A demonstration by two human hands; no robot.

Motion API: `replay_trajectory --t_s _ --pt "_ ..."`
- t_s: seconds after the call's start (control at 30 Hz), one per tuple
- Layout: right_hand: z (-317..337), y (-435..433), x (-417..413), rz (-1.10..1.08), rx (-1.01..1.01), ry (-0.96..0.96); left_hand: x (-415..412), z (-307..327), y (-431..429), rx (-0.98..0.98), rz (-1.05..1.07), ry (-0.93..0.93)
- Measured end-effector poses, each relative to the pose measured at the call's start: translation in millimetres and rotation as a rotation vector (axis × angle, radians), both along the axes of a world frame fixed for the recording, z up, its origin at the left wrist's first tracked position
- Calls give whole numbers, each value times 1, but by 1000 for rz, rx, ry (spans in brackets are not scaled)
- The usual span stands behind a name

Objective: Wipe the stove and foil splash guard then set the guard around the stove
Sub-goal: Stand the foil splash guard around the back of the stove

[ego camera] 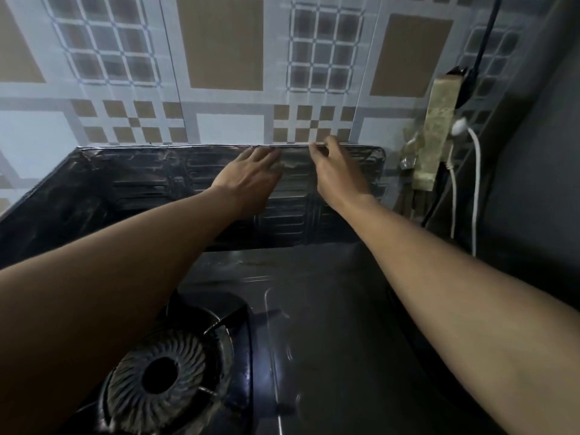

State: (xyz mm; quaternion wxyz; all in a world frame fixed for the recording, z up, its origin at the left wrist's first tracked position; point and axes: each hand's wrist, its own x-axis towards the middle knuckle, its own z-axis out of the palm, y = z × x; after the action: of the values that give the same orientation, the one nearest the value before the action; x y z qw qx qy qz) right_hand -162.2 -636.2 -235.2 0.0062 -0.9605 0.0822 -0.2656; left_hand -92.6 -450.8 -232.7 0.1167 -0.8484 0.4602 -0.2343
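Tiled wall directly behind the grip; foil splash guard stands upright against it, long axis running left-right along the wall, shiny ribbed face toward the camera, top rim level; far left of the grip its end panel folds forward toward the viewer; stove lies below the grip, dark glossy top, back edge meeting the guard's base; right hand grasps the guard's top rim right of centre, fingers hooked over the rim and thumb on the front face; left hand just beside it to the left, released, fingers straight and flat on the foil face just under the rim; burner well below and left of the grip, partly under the left forearm; power strip on the wall to the right of the grip, beyond the guard's right end; white cable hangs from a plug in it.
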Motion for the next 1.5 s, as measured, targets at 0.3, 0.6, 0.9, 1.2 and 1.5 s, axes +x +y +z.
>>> replay_trajectory --t_s 0.3,0.6,0.9,1.2,1.5 --pt "-9 -24 -19 -9 -152 106 -8 -8 -6 44 31 97" --pt "-15 -20 -20 -63 -27 149 -24 -11 -14 -29 159 211" --pt "-27 -19 -16 -92 -13 187 -28 -14 -23 5 242 150" --pt "-14 -25 -32 -63 169 129 -30 -19 -33 -12 305 192" --pt "-22 -32 -30 -106 5 -48 -38 -17 -25 -86 206 157"
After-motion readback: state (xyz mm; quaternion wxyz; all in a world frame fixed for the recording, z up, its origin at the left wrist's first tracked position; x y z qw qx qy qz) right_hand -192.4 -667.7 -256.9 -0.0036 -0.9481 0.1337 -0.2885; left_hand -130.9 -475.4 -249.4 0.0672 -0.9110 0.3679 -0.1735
